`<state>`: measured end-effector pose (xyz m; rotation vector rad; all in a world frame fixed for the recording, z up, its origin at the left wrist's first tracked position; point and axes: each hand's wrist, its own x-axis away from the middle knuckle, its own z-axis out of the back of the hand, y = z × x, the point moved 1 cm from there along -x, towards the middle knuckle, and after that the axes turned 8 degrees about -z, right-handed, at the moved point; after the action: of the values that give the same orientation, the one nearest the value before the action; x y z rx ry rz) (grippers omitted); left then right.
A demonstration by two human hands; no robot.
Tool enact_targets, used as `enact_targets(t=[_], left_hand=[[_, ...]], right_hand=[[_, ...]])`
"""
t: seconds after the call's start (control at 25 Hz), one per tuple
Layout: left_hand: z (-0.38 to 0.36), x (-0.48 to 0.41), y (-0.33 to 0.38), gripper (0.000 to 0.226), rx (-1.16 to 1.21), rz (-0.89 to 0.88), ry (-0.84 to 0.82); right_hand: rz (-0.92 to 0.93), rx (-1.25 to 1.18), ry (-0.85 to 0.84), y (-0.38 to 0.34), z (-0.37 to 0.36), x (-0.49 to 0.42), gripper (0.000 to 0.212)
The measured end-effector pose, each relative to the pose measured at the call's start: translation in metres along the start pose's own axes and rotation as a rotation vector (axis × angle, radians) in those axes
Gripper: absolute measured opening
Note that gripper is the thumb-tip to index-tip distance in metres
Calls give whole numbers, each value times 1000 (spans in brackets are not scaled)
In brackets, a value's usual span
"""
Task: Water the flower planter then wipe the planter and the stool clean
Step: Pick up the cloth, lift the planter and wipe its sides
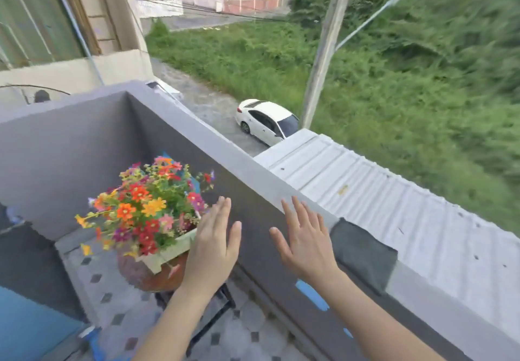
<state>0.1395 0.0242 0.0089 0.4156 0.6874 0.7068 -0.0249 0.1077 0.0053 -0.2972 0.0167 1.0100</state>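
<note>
Balcony, high above a street. We hold both hands out flat, palms down, fingers spread and grasping nothing: left hand [212, 244] in front of the flower planter [168, 251], right hand [305, 244] against the inner face of the parapet wall [253, 180].

Task status, as we judge it: nothing started. No watering can or water vessel in view, so watering is not yet under way; we cannot tell whether the soil is wet, the blooms hide it. Wiping also appears undone.

The planter, a pale trough crowded with orange, red, yellow and pink flowers [140, 208], sits on a round reddish stool [146, 275] with dark legs, on the tiled floor [118, 298] in the balcony corner.

A dark grey cloth [363, 253] hangs over the parapet top, just beside our right hand, likely the wiping rag.

Around: corrugated roof [394, 200] below, a white car [267, 121], a utility pole [326, 51]. The frame is blurred. Nothing stands between us and the cloth or planter.
</note>
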Motion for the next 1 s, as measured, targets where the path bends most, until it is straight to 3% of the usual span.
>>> enact_targets(t=[0.2, 0.4, 0.52, 0.68, 0.84, 1.0], left_hand=[[-126, -29, 70, 59, 66, -53, -352], [-227, -58, 109, 66, 35, 19, -615], [-269, -71, 118, 73, -62, 73, -685], [-296, -71, 127, 83, -274, 108, -604], [-301, -70, 126, 60, -150, 331, -556], [-297, -68, 124, 25, -27, 249, -610]], right_hand=[[-301, 68, -84, 158, -13, -2, 78], [-451, 79, -208, 249, -36, -9, 116], [-526, 61, -325, 268, -44, -11, 95], [-562, 5, -391, 275, -56, -14, 85], [-522, -247, -197, 275, -64, -12, 48], [-430, -404, -130, 272, -62, -10, 22]])
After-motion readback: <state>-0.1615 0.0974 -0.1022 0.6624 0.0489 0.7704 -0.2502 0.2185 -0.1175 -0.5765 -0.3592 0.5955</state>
